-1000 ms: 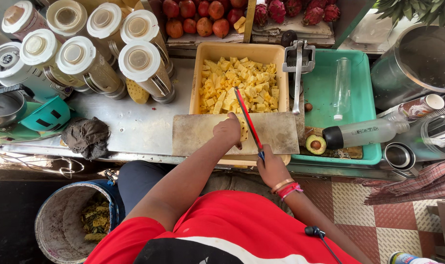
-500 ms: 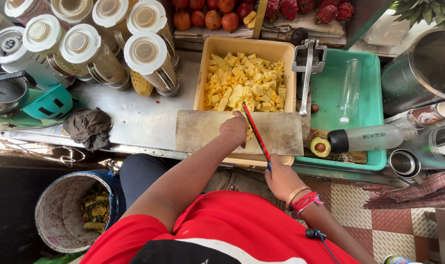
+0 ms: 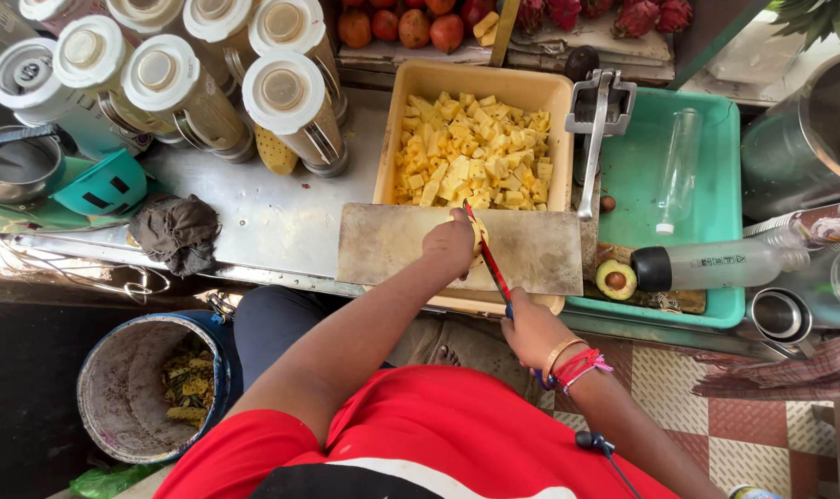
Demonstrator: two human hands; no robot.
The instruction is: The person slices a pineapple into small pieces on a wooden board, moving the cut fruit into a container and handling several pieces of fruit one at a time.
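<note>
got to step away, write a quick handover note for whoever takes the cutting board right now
Left hand: closed over a small yellow fruit piece on the cutting board, holding it steady.
Right hand: gripping the red-handled knife, blade angled up to the piece beside the left hand.
The board rests across the near end of the yellow tub.
Done: the tub holds a large heap of yellow fruit cubes.
Left: the piece under the left hand is not yet cut up. The board is otherwise bare.
Nearby: halved avocado and a clear bottle at the green tray, scrap bucket below on the left.
</note>
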